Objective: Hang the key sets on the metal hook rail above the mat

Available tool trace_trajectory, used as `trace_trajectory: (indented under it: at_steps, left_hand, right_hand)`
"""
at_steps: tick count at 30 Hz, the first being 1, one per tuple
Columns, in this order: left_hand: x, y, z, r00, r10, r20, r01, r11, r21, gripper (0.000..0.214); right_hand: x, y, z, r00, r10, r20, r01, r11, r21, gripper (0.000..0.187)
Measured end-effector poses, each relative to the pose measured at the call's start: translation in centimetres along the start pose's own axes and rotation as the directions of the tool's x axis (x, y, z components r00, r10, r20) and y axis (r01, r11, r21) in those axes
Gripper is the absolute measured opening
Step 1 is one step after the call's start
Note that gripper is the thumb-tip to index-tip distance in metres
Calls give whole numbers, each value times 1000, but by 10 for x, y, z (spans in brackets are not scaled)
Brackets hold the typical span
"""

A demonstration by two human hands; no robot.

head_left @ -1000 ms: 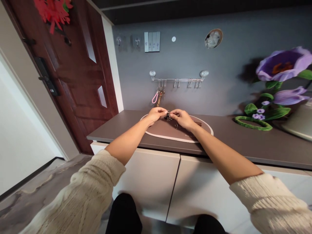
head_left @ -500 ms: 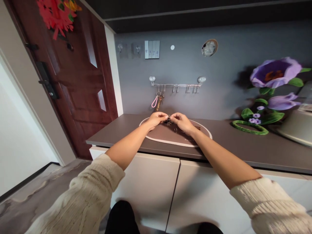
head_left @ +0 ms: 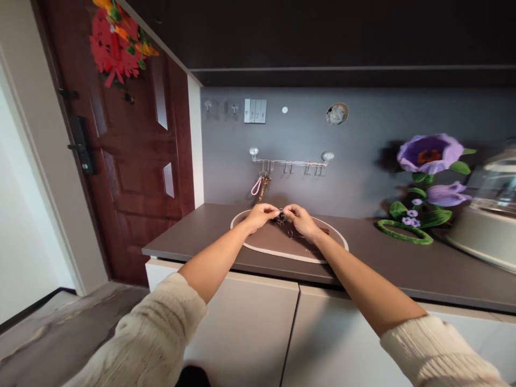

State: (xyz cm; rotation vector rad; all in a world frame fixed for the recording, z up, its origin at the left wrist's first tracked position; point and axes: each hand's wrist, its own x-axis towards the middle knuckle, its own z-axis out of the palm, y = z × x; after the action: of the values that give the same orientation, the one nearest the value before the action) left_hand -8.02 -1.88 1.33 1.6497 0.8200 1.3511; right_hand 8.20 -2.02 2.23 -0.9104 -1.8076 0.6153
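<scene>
My left hand (head_left: 261, 215) and my right hand (head_left: 299, 219) meet over an oval brown mat (head_left: 262, 248) with a white rim on the counter. Both pinch a small dark bunch of keys (head_left: 280, 217) held between the fingertips, just above the mat. Further small pieces lie on the mat by my right wrist, too small to name. On the wall behind, a chrome hook rail (head_left: 288, 159) carries a key bunch with a pink loop (head_left: 258, 185) on its left hook.
A brown door (head_left: 124, 161) with a red ornament stands at the left. Light switches (head_left: 255, 110) sit above the rail. Purple fabric flowers (head_left: 427, 183) and a silver lidded appliance (head_left: 486, 215) occupy the right of the grey counter (head_left: 193, 236), above white cabinet doors.
The camera has tilted up, so everything sits lower in view. My hands stay together on the keys over the mat, fingers shifting slightly.
</scene>
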Motion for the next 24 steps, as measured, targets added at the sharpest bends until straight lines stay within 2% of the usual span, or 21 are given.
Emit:
trace_trajectory:
  at_steps: [4, 11, 15, 20, 24]
  left_hand:
    - [0, 3, 2, 994, 9, -111, -4, 999, 40, 22]
    - [8, -8, -1, 947, -3, -321, 55, 987, 154, 12]
    - [14, -17, -3, 902, 18, -432, 97, 965, 243, 13]
    - [19, -21, -5, 854, 42, -518, 134, 945, 297, 13]
    - [21, -22, -5, 846, 60, -529, 140, 934, 330, 16]
  right_hand:
    - [4, -1, 2, 999, -46, -9, 45, 996, -79, 23]
    - [22, 4, 6, 996, -23, -90, 19, 999, -44, 21]
    - [45, -1, 8, 987, -11, -160, 4, 999, -49, 19]
    - [80, -14, 12, 967, 13, -253, -26, 999, -46, 18]
    - [105, -27, 18, 942, 62, -331, -71, 997, -16, 16]
